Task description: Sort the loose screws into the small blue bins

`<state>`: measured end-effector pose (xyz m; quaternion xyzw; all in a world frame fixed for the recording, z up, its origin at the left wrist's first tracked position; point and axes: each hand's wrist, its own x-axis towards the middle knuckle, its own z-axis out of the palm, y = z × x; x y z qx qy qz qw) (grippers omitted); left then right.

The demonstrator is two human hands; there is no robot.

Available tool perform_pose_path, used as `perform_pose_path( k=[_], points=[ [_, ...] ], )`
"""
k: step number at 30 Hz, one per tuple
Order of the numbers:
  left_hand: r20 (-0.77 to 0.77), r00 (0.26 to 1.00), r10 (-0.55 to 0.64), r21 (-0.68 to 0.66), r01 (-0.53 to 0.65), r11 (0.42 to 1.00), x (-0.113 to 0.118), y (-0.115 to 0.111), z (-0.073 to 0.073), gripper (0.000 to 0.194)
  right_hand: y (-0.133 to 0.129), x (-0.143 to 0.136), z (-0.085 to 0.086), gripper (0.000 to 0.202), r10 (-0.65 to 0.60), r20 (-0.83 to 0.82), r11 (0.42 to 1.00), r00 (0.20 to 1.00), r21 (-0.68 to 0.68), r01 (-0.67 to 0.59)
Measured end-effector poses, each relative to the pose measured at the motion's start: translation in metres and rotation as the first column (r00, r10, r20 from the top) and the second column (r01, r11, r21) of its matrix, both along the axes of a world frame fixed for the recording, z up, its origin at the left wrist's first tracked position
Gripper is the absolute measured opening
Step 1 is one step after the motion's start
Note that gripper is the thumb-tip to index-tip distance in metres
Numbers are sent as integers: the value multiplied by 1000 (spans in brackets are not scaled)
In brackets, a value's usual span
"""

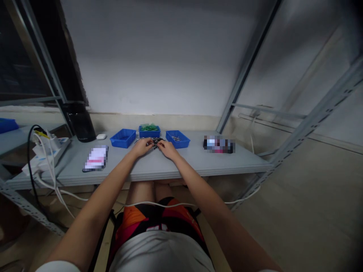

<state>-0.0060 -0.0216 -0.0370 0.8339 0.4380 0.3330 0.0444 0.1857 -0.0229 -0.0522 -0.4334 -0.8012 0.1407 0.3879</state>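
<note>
My left hand [143, 146] and my right hand [168, 148] meet close together over the grey shelf top, fingers pinched toward each other. Something small and thin seems to sit between the fingertips, too small to name. Just behind and under the fingers lies a pile of small dark and metallic parts [157, 139]. A blue tray [124, 144] stands beyond my left hand. Behind the pile, another blue tray [149, 134] holds green pieces [149, 127]. To the right, a third blue tray [183, 144] contains small shiny metal parts [176, 138].
Phones lie at the left [95, 158] and right [219, 144], their screens blurred. A black bottle [82, 122], a white earphone case [101, 136] and a power strip [58, 153] with cables occupy the left end. Metal shelf posts [246, 71] rise at both sides; a white cable [170, 206] crosses my lap.
</note>
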Motion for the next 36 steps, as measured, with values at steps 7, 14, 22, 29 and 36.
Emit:
perform_pose_path(
  k=[7, 14, 22, 29, 36],
  points=[
    [-2, 1000, -1, 26, 1, 1000, 1, -2, 2, 25, 3, 1, 0, 17, -35, -46, 999, 998, 5, 36],
    [1, 1000, 28, -6, -28, 1000, 1, -3, 6, 23, 4, 2, -1, 16, -53, -90, 998, 995, 27, 56],
    [-3, 1000, 24, 9, -24, 1000, 0, -5, 8, 23, 5, 2, -1, 16, -48, -64, 998, 997, 26, 50],
    [-11, 999, 33, 41, -32, 999, 1, -5, 9, 22, 0, 2, -1, 17, -16, 47, 1000, 999, 15, 15],
    [-32, 999, -18, 66, 20, 998, 4, -8, 10, 23, 3, 0, -6, 17, 41, 114, 999, 993, 13, -43]
  ],
)
